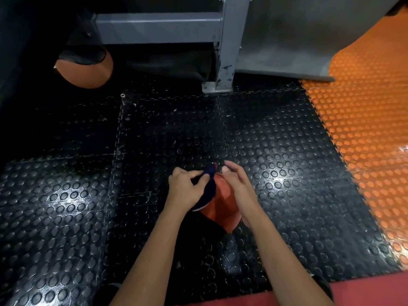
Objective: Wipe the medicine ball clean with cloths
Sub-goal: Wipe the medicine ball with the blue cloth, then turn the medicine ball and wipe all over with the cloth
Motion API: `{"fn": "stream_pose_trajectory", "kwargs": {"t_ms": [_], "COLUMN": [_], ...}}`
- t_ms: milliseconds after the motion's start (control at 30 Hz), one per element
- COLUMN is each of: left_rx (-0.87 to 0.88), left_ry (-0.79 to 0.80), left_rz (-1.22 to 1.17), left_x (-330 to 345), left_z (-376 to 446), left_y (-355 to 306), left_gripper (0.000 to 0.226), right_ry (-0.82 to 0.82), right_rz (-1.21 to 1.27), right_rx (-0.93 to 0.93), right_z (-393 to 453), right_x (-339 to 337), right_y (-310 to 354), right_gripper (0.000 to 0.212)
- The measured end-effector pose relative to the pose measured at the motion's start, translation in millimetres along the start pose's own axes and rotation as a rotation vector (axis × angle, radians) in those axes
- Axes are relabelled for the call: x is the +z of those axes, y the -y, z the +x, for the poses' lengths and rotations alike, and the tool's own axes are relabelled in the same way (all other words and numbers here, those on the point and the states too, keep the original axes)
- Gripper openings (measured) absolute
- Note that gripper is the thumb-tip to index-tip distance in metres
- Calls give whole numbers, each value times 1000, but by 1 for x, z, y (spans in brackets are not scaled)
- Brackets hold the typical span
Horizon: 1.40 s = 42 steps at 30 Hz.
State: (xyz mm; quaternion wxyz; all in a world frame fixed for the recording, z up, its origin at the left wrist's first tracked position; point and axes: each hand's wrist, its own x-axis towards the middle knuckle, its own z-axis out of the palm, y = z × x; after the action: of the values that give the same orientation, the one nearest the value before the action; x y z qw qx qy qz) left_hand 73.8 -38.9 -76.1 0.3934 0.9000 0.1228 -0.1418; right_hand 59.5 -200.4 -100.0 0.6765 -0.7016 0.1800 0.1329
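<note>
An orange and black medicine ball (223, 206) rests on the black studded floor just in front of me. My left hand (187, 188) pinches a dark blue cloth (209, 186) and presses it against the ball's upper left side. My right hand (239, 191) cups the ball's right side, thumb on top, fingers curved around it. The black part of the ball below my left wrist blends into the dark floor.
A second orange and black ball (85, 69) sits at the back left under a grey steel rack, whose post (227, 62) is bolted to the floor. Orange studded mat (364, 133) runs along the right. A red strip (364, 292) borders the near right edge.
</note>
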Motion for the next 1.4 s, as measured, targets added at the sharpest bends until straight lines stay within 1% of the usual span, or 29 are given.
{"fn": "stream_pose_trajectory", "kwargs": {"t_ms": [67, 133, 200, 300, 367, 433, 500, 533, 567, 633, 700, 767, 833, 900, 933, 1033, 1067, 1133, 1167, 1200, 1233, 1267, 1300, 1333, 1367, 1400], "left_rx": [14, -16, -89, -270, -374, -458, -509, -513, -507, -486, -483, -480, -490, -514, -519, -504, -508, -526, -548, -567, -606, -641, -671, -685, -687, -676], "left_ry": [-71, -98, -100, -94, -80, -92, -78, -60, -47, -58, -143, -224, -204, -141, -124, -114, -93, -46, -19, -10, -23, -43, -73, -110, -147, -183], "left_rz": [-21, -34, -76, -246, -366, -492, -539, -532, -516, -497, -500, -479, -426, -404, -430, -492, -519, -604, -647, -692, -742, -801, -843, -866, -859, -825], "left_x": [-5, -9, -11, -10, -9, -8, -9, -9, -9, -10, -11, -9, -3, 8, 13, 25, 29, 36, 38, 42, 47, 49, 51, 51, 49, 50], "left_z": [3, 5, 8, 8, 6, 8, 11, 12, 12, 10, 11, 12, 9, -1, -9, -28, -30, -29, -27, -23, -18, -15, -12, -12, -13, -13], "left_y": [-1, -1, -2, -3, -4, -6, -8, -8, -8, -5, 4, 17, 28, 32, 30, 22, 23, 25, 25, 30, 34, 35, 33, 27, 22, 21], "left_gripper": [29, 22, 20, 24, 27, 29, 29, 30, 33, 43, 50, 41, 28, 27, 28, 39, 44, 53, 58, 64, 72, 77, 76, 72, 70, 71], "right_ry": [49, 73, 75, 50, 63, 122, 146, 129, 107, 64, 34, 16, 18, 3, -32, -210, -238, -216, -206, -204, -180, -146, -88, -46, -35, -58], "right_rz": [22, 4, 14, 128, 170, 136, -58, -158, -221, -270, -260, -230, -179, -111, -83, -76, -109, -242, -349, -452, -517, -511, -482, -518, -584, -645], "right_rx": [-2, 16, 29, 24, -1, -17, -61, -98, -146, -231, -257, -227, -158, -80, -59, -4, 26, 56, 7, -85, -176, -223, -214, -188, -190, -195], "right_z": [1, 1, 1, 0, -3, -6, -7, -7, -6, -4, -4, -3, -3, -5, -5, -3, -3, -4, -5, -6, -7, -10, -14, -16, -18, -17], "right_x": [-2, 0, 3, 0, -5, -9, -9, -8, -7, -6, -6, -7, -11, -16, -19, -29, -32, -34, -34, -33, -29, -23, -14, -5, 3, 7], "right_y": [3, 3, -1, -8, -8, -7, -6, -7, -7, -8, -10, -9, -6, -3, -5, -7, -8, -10, -10, -12, -13, -14, -14, -18, -21, -26], "right_gripper": [23, 17, 18, 23, 32, 50, 70, 74, 70, 48, 28, 18, 12, 22, 26, 23, 29, 61, 75, 79, 71, 55, 42, 36, 39, 43]}}
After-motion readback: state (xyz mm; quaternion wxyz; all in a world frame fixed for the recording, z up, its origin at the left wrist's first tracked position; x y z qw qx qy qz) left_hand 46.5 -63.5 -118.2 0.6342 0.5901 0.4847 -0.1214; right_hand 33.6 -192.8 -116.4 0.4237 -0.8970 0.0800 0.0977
